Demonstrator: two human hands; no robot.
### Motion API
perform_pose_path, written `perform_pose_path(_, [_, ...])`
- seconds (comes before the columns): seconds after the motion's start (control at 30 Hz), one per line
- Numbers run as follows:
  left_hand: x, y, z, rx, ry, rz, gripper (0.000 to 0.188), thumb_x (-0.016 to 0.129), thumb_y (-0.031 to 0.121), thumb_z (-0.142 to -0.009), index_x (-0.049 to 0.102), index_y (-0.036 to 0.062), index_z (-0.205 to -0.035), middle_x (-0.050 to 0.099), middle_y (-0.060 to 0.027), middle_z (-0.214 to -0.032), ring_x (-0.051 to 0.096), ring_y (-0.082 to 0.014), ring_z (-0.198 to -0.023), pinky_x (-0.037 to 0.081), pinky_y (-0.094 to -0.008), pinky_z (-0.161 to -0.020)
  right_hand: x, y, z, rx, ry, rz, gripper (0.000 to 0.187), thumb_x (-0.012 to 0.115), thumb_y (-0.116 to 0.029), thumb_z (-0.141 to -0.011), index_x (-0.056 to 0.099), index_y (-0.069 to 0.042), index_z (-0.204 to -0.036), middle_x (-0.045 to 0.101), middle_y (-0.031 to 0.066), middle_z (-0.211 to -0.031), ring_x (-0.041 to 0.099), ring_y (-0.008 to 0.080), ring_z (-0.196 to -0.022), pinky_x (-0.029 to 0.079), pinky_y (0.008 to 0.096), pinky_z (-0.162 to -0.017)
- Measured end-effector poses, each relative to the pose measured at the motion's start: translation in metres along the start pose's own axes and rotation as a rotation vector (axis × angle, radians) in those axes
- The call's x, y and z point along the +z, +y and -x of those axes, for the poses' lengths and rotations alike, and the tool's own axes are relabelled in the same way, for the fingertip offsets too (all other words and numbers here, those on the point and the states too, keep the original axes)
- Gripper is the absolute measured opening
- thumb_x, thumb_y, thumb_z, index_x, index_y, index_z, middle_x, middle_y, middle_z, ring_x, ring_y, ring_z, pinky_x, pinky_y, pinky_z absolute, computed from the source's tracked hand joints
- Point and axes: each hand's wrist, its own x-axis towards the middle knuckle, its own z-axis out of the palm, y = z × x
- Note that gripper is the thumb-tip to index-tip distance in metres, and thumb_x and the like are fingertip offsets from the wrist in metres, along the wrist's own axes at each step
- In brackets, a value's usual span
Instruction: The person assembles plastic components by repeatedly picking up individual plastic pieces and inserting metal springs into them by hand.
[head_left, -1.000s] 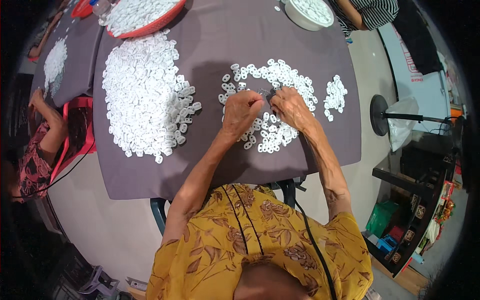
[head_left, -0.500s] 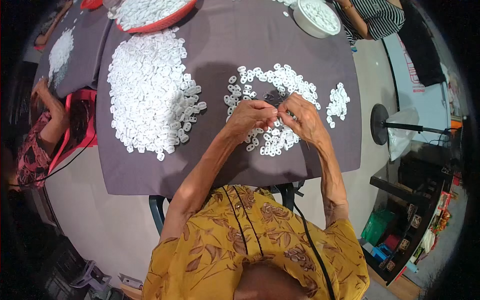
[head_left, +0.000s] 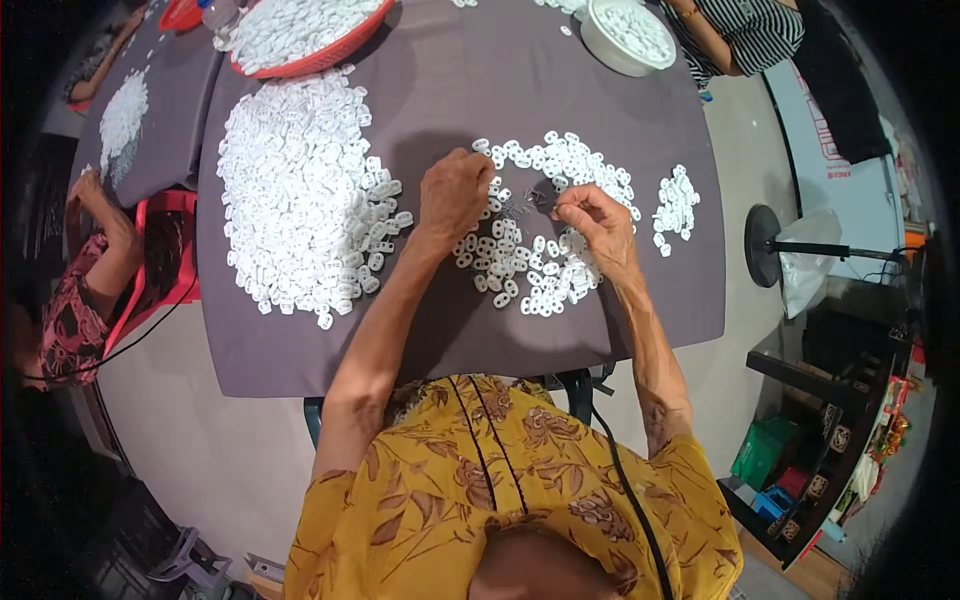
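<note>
Small white oval plastic pieces with two holes (head_left: 499, 245) lie in a loose ring on the cloth around a little heap of thin dark metal bits (head_left: 513, 208). At the ring's left edge is my left hand (head_left: 456, 200), its fingers curled together beside a few white pieces; its fingertips are mostly hidden. On the right of the metal bits, my right hand (head_left: 604, 228) pinches thumb and forefinger together above the ring. Whatever is between those fingertips is too small to make out. The two hands are apart.
A large pile of white pieces (head_left: 295, 190) covers the table's left, below a red basket (head_left: 330, 58) of more. A white bowl (head_left: 625, 66) stands far right, a small cluster (head_left: 677, 205) nearer. Other people sit at the left and far right.
My hands were together over the ring and have parted. The left has moved left and slightly away from me; the right stays nearly in place, still pinched.
</note>
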Motion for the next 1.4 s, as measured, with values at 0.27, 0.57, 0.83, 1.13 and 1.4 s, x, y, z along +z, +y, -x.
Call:
perform_pose_path(0.27, [0.008, -0.003, -0.016, 0.157, -0.261, -0.389, 0.009, 0.057, 0.014, -0.074, 0.059, 0.0046, -0.075, 0.056, -0.0132, -0.081, 0.056, -0.0315, -0.080, 0.046, -0.0413, -0.070, -0.002, -0.001, 0.003, -0.052, -0.016, 0.140, 0.009, 0.059, -0.008, -0.082, 0.059, 0.000, -0.085, 0.059, 0.0019, -0.073, 0.053, 0.0077, -0.067, 0.042, 0.0213, -0.060])
perform_pose_path(0.57, [0.001, 0.005, -0.011, 0.162, -0.184, -0.332, 0.011, 0.059, 0.012, -0.074, 0.058, 0.0016, -0.077, 0.058, -0.0109, -0.076, 0.059, -0.0254, -0.072, 0.047, -0.0368, -0.065, -0.001, -0.005, -0.002, -0.016, 0.019, 0.066, 0.009, 0.056, -0.008, -0.083, 0.058, 0.000, -0.085, 0.059, 0.0022, -0.073, 0.053, 0.0080, -0.068, 0.042, 0.0215, -0.061])
perform_pose_path(0.83, [-0.021, 0.057, -0.009, -0.484, -0.172, 1.273, 0.015, 0.061, 0.007, -0.080, 0.058, -0.0023, -0.091, 0.059, -0.0054, -0.080, 0.056, -0.0121, -0.070, 0.048, -0.0240, -0.066, 0.001, -0.052, -0.022, -0.135, 0.031, 0.003, 0.007, 0.054, -0.005, -0.084, 0.055, 0.001, -0.088, 0.060, 0.0075, -0.085, 0.056, 0.0135, -0.081, 0.044, 0.0248, -0.076])
perform_pose_path(1.13, [-0.029, 0.102, 0.001, -0.547, -0.086, 1.459, 0.013, 0.059, 0.006, -0.077, 0.057, -0.0022, -0.087, 0.059, -0.0079, -0.076, 0.058, -0.0140, -0.068, 0.050, -0.0273, -0.065, 0.008, -0.073, -0.017, -0.258, 0.055, -0.027, 0.005, 0.054, -0.003, -0.084, 0.054, 0.001, -0.087, 0.058, 0.0073, -0.087, 0.053, 0.0113, -0.081, 0.043, 0.0238, -0.075])
perform_pose_path(1.4, [-0.032, 0.105, 0.004, -0.520, -0.072, 1.427, 0.013, 0.061, 0.005, -0.076, 0.058, -0.0010, -0.087, 0.059, -0.0073, -0.081, 0.058, -0.0143, -0.070, 0.049, -0.0279, -0.066, 0.007, -0.079, -0.016, -0.309, 0.013, -0.039, 0.006, 0.055, -0.003, -0.084, 0.053, 0.000, -0.088, 0.058, 0.0065, -0.087, 0.053, 0.0106, -0.080, 0.043, 0.0226, -0.073])
